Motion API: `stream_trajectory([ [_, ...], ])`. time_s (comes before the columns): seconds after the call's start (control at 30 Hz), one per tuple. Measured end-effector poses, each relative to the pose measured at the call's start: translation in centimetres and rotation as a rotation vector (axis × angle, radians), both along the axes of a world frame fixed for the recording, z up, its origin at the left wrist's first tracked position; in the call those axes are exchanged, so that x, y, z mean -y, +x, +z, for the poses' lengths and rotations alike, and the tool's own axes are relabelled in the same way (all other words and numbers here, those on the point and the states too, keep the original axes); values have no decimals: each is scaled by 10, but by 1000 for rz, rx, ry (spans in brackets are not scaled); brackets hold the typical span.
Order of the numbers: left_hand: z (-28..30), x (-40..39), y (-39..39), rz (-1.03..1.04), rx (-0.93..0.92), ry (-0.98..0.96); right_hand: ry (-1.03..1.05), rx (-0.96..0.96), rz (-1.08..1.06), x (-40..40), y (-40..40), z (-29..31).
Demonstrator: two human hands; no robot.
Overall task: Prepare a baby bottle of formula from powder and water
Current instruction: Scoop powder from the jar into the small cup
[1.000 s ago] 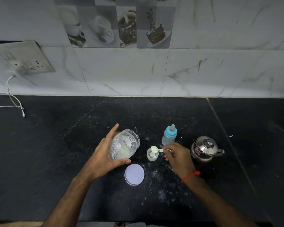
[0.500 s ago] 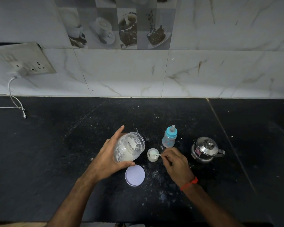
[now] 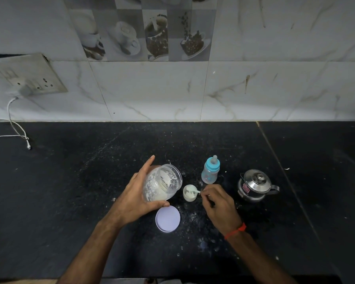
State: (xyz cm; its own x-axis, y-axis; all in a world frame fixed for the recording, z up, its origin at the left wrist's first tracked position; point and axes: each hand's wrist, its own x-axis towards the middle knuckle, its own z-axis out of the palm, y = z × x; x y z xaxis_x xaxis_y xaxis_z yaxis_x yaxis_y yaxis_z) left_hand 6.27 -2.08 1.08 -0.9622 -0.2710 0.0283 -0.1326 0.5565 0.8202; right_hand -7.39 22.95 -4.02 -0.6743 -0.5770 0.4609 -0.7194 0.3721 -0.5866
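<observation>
The left hand grasps a clear plastic jar of white powder, fingers and thumb wrapped round its body. The jar is tilted, open mouth toward the right, and held above the black table. The right hand pinches the handle of a small white measuring scoop; the bowl of the scoop sits at the mouth of a small white cup standing on the table between the two hands. White powder shows inside the cup. The jar's round white lid lies flat on the table, just in front of the cup and near the left thumb. A baby bottle with a blue collar and teat on stands upright behind the cup, apart from it. A lidded steel kettle stands to the right of the bottle. Spilled powder specks mark the table around the cup and lid. A red thread band circles the right wrist.
</observation>
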Motion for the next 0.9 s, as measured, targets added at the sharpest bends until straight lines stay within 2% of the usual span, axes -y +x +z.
stream_trajectory([
  [0.27,0,0,2,7,9,-2,-106,230,-83,1,-4,-2],
  [0.37,1,0,2,2,12,-3,-270,441,-156,2,-11,13],
  [0.47,2,-1,2,1,14,-3,-441,482,-92,2,-13,38],
  [0.53,2,-2,1,-10,20,1,-511,425,15,6,-12,56],
  [0.6,4,-5,-2,-38,21,-6,-481,313,118,10,-11,72],
  [0.8,15,-19,-11,-134,-29,-81,-52,-267,468,21,-17,98],
  [0.9,26,-29,-16,-198,-82,-146,42,-552,531,27,-18,103],
])
